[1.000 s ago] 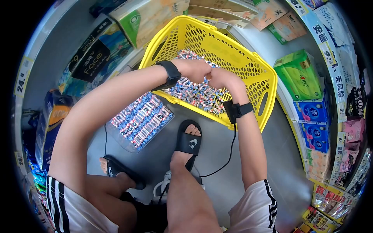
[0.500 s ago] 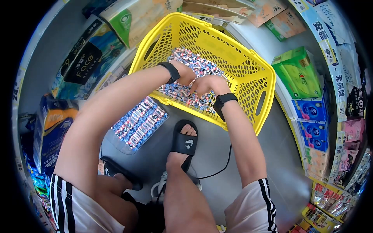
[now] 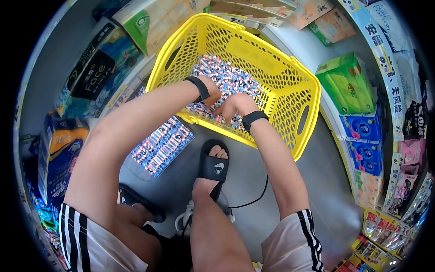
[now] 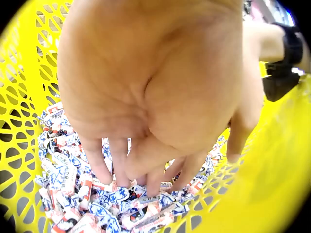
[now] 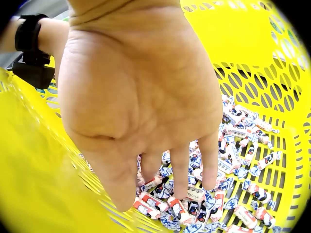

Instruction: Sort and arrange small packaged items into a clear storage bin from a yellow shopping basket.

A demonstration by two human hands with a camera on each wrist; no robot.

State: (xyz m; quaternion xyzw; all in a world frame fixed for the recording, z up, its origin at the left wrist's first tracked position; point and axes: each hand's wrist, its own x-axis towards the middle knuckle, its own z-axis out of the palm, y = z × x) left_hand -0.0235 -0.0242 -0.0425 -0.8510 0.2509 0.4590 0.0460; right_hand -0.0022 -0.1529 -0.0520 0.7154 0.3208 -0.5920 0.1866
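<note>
Both hands reach down into a yellow plastic basket (image 3: 253, 56). A loose heap of wrapped candies (image 3: 226, 75) in white, blue and red covers part of its slatted bottom. My left hand (image 4: 150, 92) points downward, its relaxed fingers (image 4: 119, 162) touching the candies. Close beside it, near the basket's front wall, the right hand (image 5: 146, 97) also points down with fingers spread and fairly straight, fingertips among the candies. Neither palm has a candy in it. On the floor left of the basket lies a clear plastic tray (image 3: 137, 169) with candies (image 3: 164, 147) in neat rows.
Shelves with tissue packs curve around the basket, among them a green pack (image 3: 346, 86) and blue packs (image 3: 362, 127) at the right. The person's feet in black slides (image 3: 213, 165) stand just before the basket. A black cable (image 3: 253, 199) runs from the right arm.
The hands, together over the middle of the heap a second ago, have come slightly apart and lowered towards the basket's front wall, shifting left. The candy tray has stayed in place.
</note>
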